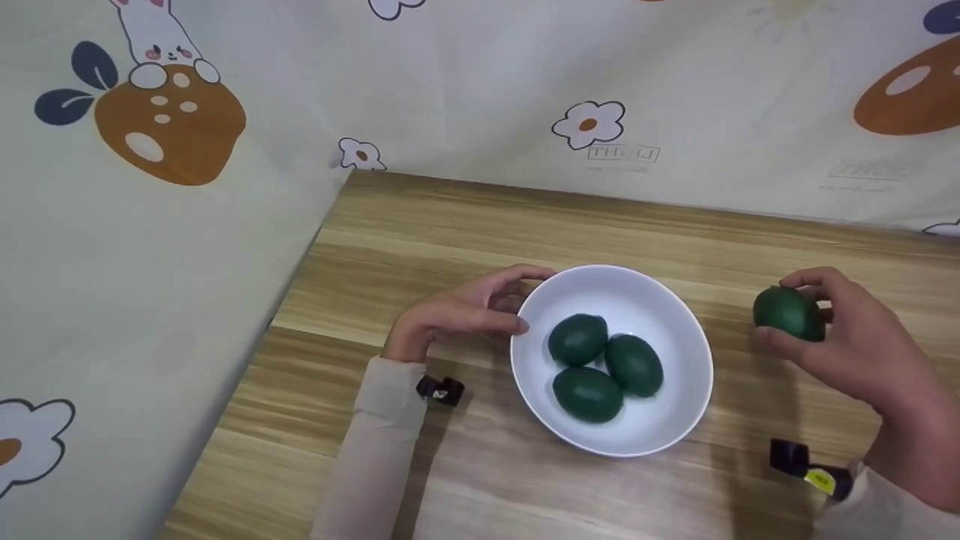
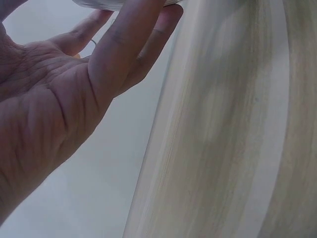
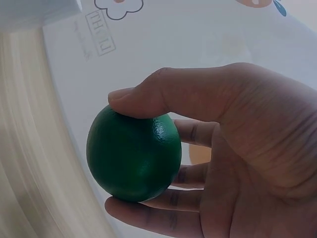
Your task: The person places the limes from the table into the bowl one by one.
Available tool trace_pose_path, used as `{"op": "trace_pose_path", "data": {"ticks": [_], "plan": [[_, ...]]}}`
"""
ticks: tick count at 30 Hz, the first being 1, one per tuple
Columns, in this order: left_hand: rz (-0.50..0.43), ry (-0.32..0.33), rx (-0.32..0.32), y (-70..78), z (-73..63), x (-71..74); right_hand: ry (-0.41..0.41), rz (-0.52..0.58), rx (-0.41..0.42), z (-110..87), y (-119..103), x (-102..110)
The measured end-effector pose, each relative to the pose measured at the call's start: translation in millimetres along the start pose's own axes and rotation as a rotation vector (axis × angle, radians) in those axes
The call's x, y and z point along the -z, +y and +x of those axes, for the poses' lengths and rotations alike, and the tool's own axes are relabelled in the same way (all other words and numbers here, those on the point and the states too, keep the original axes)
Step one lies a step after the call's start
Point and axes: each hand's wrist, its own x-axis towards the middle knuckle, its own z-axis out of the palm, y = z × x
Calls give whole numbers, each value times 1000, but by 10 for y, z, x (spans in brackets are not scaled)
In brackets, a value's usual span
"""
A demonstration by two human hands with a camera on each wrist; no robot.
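Observation:
A white bowl (image 1: pixel 686 375) holds three dark green limes, one of them a lime (image 1: pixel 589 394) at the front. My left hand (image 1: pixel 480 307) grips the bowl's left side, thumb at the rim and fingers around the outside; in the left wrist view the hand (image 2: pixel 74 84) has only a strip of the bowl (image 2: pixel 104 4) showing above its fingers. To the right of the bowl, my right hand (image 1: pixel 862 345) holds another green lime (image 1: pixel 787 313) between thumb and fingers. The right wrist view shows this lime (image 3: pixel 133 153) up close, the thumb across its top and fingertips beneath.
The wood-grain table (image 1: pixel 450 217) meets a pale printed sheet (image 1: pixel 465 90) at the back, and its left edge runs beside another part of the sheet. Small black devices (image 1: pixel 441 390) sit at both wrists.

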Motion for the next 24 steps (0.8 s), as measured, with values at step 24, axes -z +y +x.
{"op": "trace_pose_path", "data": {"ticks": [24], "plan": [[-3, 6, 8, 8, 5, -8, 7, -5, 135, 14, -219, -9]]}}
